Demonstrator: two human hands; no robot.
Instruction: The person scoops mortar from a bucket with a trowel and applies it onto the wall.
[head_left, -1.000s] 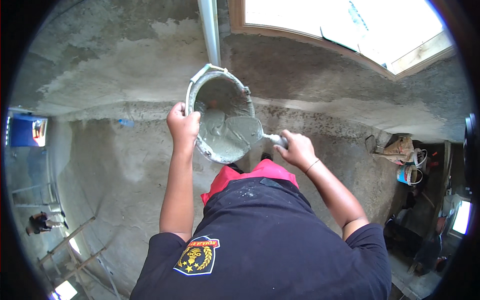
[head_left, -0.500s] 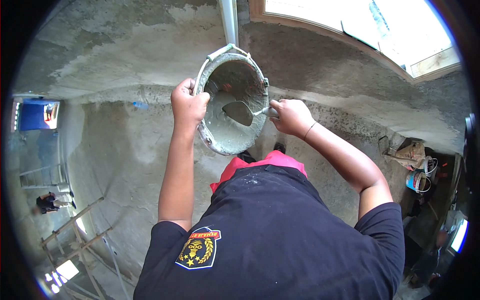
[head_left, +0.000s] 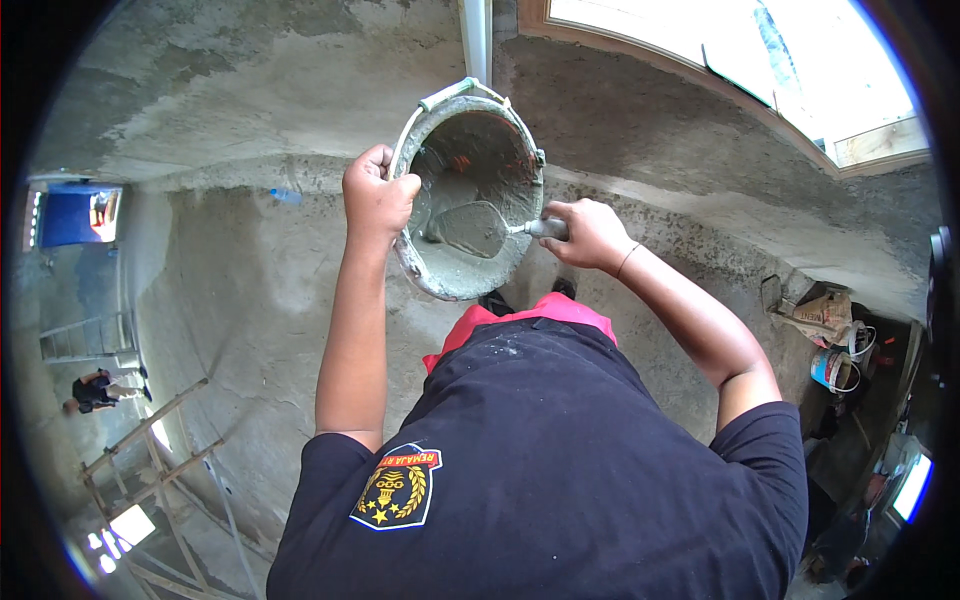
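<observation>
My left hand (head_left: pixel 380 199) is closed round the left rim of a bucket (head_left: pixel 440 283) and holds it up, tilted so that its mouth faces me. Wet grey mortar (head_left: pixel 482 272) coats the inside and lies along the lower side. In my right hand (head_left: pixel 592 234) is the handle of a trowel (head_left: pixel 470 229). Its blade is inside the bucket, smeared with mortar and lying against it. The bucket's wire handle with a pale grip (head_left: pixel 447 95) stands up along the far rim.
A wooden window frame (head_left: pixel 690 70) and a pale pipe (head_left: pixel 476 40) are on the wall ahead. At right lie a cement sack (head_left: pixel 822 312) and a paint bucket (head_left: pixel 832 369). Wooden scaffolding (head_left: pixel 150 430) stands at lower left; another person (head_left: pixel 98 391) is beyond it.
The trowel blade has turned over and sunk lower into the mortar; its face now looks coated. The bucket has shifted slightly up and right. My left hand keeps its grip.
</observation>
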